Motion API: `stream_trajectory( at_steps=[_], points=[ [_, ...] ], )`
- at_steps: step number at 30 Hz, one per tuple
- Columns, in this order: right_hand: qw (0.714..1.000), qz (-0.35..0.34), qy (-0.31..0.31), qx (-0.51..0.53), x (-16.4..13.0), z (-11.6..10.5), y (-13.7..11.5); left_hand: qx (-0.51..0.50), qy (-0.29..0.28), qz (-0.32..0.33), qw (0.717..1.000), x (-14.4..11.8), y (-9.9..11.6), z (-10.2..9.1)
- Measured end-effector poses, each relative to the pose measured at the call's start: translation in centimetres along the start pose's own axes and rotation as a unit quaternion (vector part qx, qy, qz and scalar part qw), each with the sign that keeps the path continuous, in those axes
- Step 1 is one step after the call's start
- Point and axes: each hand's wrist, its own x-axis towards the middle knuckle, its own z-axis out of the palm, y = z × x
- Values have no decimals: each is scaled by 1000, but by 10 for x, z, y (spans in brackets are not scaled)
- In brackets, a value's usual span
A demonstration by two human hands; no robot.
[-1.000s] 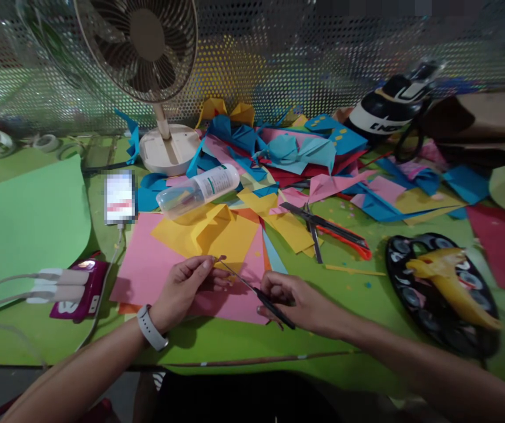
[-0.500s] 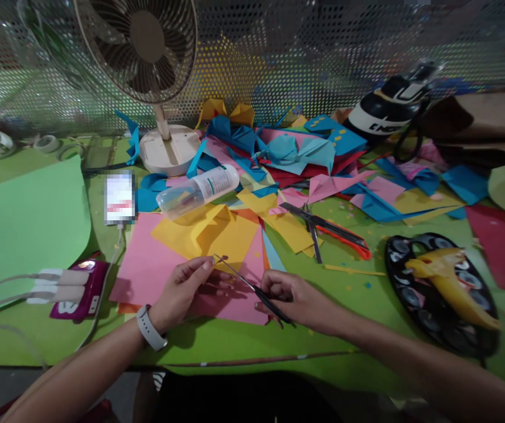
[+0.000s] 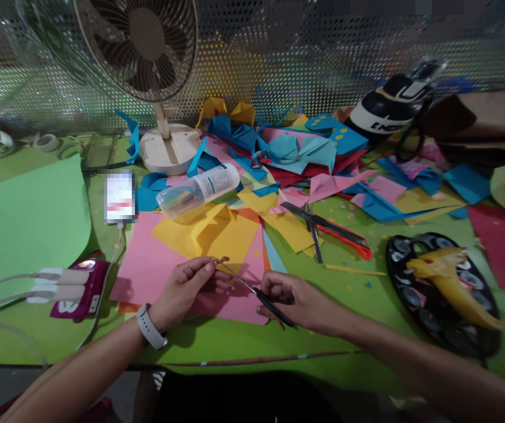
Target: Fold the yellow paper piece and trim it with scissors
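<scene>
My left hand (image 3: 186, 288), with a grey watch on the wrist, pinches a tiny pink paper scrap (image 3: 222, 259) between thumb and fingers. My right hand (image 3: 294, 299) grips small black scissors (image 3: 252, 288) whose thin blades point up-left and meet the scrap. Both hands hover over a pink paper sheet (image 3: 151, 264) and a yellow sheet (image 3: 208, 232) on the green table (image 3: 344, 299).
A second pair of scissors with orange handles (image 3: 327, 229) lies to the right. A black paint palette (image 3: 441, 288) holds a yellow folded shape. Behind are a clear bottle (image 3: 197, 189), a fan (image 3: 147, 53), a phone (image 3: 119, 197), a power bank (image 3: 78, 288) and piles of coloured paper.
The scissor blades and the scrap shifted only slightly; both hands stay in nearly the same place.
</scene>
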Motion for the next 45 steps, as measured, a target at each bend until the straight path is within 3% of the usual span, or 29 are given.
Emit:
stream_trajectory(
  at_steps=[17, 35, 45],
  points=[
    [1000, 0, -4, 3, 1, -2, 2, 8, 8, -10, 1000, 0, 1, 0],
    [999, 0, 35, 22, 7, -5, 8, 4, 36, -67, 997, 2, 4, 1],
    [1000, 0, 0, 23, 2, -6, 2, -9, 43, -33, 998, 1, 5, 0]
  ],
)
